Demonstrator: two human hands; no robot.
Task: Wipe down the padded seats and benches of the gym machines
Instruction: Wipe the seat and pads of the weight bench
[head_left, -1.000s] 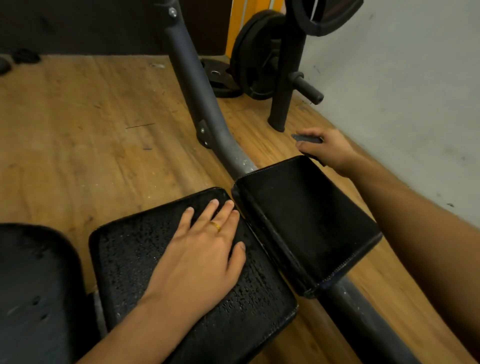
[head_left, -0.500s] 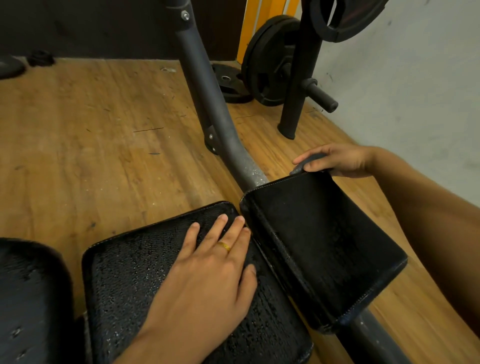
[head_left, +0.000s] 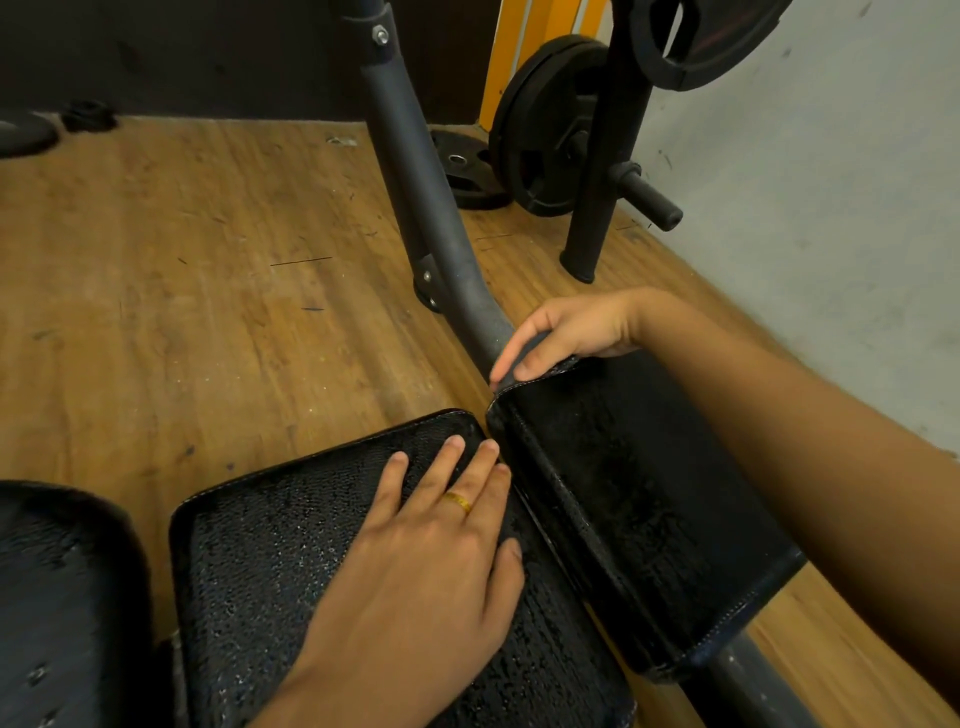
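Head view: wipe of the angled pad, set to start at its top edge.

Head view: R hand (head_left: 571, 332) has fingers curled over a grey cloth (head_left: 537, 349) (mostly hidden, prob. a rag), pinning it on the top-left corner of the angled pad (head_left: 634, 509), just beside the frame tube (head_left: 415, 197). L hand (head_left: 431, 561) lies flat on the seat pad (head_left: 270, 561), fingers straight & slightly apart, tips near the gap btw. the two pads. Both pads look wet-speckled. Third pad (head_left: 57, 597) sits far left, no hand on it. My read: step = wiping the angled pad. Next move needs the cloth dragged down/across its face w/ firm pressure, L hand bracing.
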